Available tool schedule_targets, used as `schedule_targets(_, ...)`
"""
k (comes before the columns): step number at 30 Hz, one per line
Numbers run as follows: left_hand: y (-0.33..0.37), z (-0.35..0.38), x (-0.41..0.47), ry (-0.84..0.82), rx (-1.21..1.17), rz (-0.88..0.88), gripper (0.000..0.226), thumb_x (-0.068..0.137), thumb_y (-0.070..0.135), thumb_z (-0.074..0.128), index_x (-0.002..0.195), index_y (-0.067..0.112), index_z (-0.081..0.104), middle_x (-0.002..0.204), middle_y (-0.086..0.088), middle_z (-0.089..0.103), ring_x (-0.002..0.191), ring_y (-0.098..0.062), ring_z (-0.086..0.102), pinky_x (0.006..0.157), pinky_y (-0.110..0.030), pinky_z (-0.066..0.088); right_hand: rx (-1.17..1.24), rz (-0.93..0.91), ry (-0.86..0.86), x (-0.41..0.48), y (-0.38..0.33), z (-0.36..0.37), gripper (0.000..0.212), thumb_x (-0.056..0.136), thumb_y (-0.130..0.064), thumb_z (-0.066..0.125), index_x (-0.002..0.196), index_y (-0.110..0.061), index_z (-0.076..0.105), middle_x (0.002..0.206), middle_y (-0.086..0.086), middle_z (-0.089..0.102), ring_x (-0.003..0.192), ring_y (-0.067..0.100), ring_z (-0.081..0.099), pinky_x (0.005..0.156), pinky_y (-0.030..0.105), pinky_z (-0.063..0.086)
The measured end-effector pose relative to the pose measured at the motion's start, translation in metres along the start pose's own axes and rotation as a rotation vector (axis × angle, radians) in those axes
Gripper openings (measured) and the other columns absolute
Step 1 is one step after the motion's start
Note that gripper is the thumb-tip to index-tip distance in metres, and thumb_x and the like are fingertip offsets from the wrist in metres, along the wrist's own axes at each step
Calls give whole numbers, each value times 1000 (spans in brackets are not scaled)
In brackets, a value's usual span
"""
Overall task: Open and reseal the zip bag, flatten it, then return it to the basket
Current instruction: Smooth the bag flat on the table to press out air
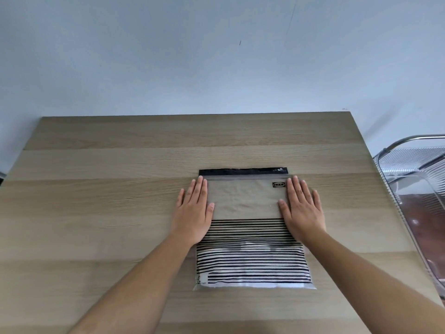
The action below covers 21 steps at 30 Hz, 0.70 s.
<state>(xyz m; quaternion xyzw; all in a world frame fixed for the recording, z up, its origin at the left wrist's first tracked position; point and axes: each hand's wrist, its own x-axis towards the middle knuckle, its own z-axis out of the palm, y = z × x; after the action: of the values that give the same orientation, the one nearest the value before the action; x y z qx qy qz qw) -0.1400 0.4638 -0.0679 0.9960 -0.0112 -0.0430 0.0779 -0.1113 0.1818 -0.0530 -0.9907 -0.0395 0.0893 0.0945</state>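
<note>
A clear zip bag (248,203) with a black zip strip along its far edge and black stripes on its near half lies flat on the wooden table (120,201). Something white shows through the striped part. My left hand (193,213) lies palm down on the bag's left edge, fingers together and pointing away from me. My right hand (302,210) lies palm down on the right edge, just beside a small black logo. Neither hand grips anything. A clear plastic basket (414,189) with a metal handle stands off the table's right side.
The table's far edge meets a pale wall (216,56). The basket reaches past the right edge of the frame. Bare wood (96,165) lies left of the bag and beyond it.
</note>
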Motion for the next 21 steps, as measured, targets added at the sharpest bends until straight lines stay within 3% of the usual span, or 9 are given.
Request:
schedule_targets(3,5,-7,9,2,-50,19,62,90,48,5,140,22,-20,155,3,-15,139,-9,-18,114,-33,-8,76,3,13,9,-21,-8,66,91,-55,6,145,-26,-15,157,-1,-16,142,14,-20,117,38,-11)
schedule_targets(6,24,-13,24,10,-77,58,63,90,49,7,140,22,-20,154,4,-17,139,-9,-18,114,-33,-7,23,-191,-18,23,-57,-8,63,91,-55,8,141,-31,-21,153,-3,-22,141,15,-22,114,38,-13)
schedule_targets(11,36,-9,30,-57,19,113,65,94,51,12,147,19,-9,158,2,-9,143,-11,-12,116,-37,-5,-6,-310,-83,33,-82,8,64,94,-56,14,147,-30,-10,158,-7,-12,143,11,-17,116,37,-11)
schedule_targets(16,22,-6,26,-34,26,97,67,90,57,7,146,26,-9,159,4,-7,144,-12,-9,116,-38,-5,-52,-261,-28,29,-60,14,69,86,-68,2,145,-37,-14,154,-14,-15,141,7,-18,117,37,-9)
schedule_targets(21,-5,-6,17,-27,20,-14,67,87,61,0,143,29,-20,153,6,-17,140,-10,-17,113,-37,-9,-39,-76,31,25,-24,8,72,84,-70,3,147,-36,-9,157,-14,-9,143,8,-14,119,38,-5)
